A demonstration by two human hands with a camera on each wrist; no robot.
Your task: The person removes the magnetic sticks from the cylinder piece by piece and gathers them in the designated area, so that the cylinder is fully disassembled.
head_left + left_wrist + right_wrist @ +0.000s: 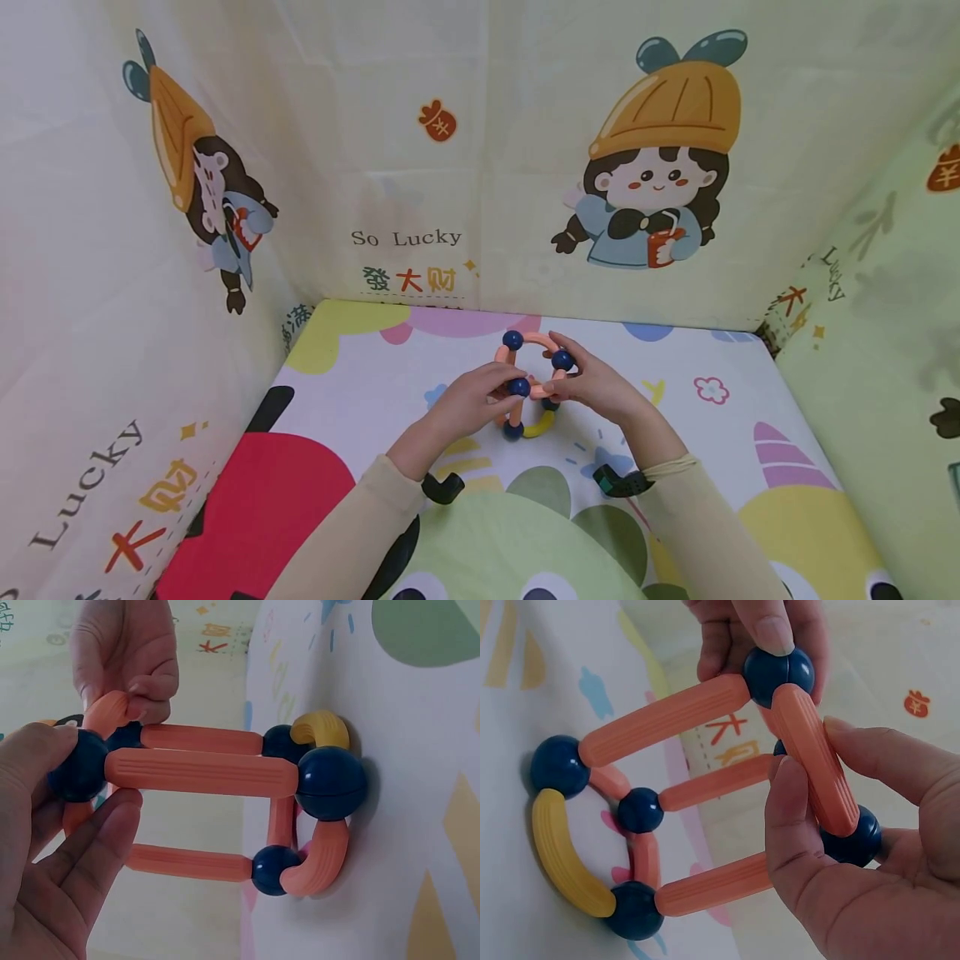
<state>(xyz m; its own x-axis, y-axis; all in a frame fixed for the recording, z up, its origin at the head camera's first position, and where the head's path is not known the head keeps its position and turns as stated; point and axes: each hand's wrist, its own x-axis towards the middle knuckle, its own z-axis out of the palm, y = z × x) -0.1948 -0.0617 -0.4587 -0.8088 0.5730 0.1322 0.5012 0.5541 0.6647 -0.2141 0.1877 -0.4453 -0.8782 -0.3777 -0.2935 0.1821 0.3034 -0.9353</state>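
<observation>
A frame of dark blue balls and orange rods, with one curved yellow rod [566, 859] at its base, stands on the table. My left hand [468, 404] pinches an upper blue ball [79, 766] between thumb and fingers; a straight orange rod [202, 772] runs from it down to a lower ball [331, 782]. In the right wrist view my right hand [870, 885] pinches a curved orange rod [817, 761] that meets the ball [778, 677] held by my left hand. Another blue ball [853, 836] lies at that rod's other end, partly behind my right fingers.
The table [375, 375] has a cover printed with colourful cartoon shapes. Pale printed cloth [525, 167] hangs behind it and on both sides. Dark bands [442, 488] sit at both wrists near the sleeves.
</observation>
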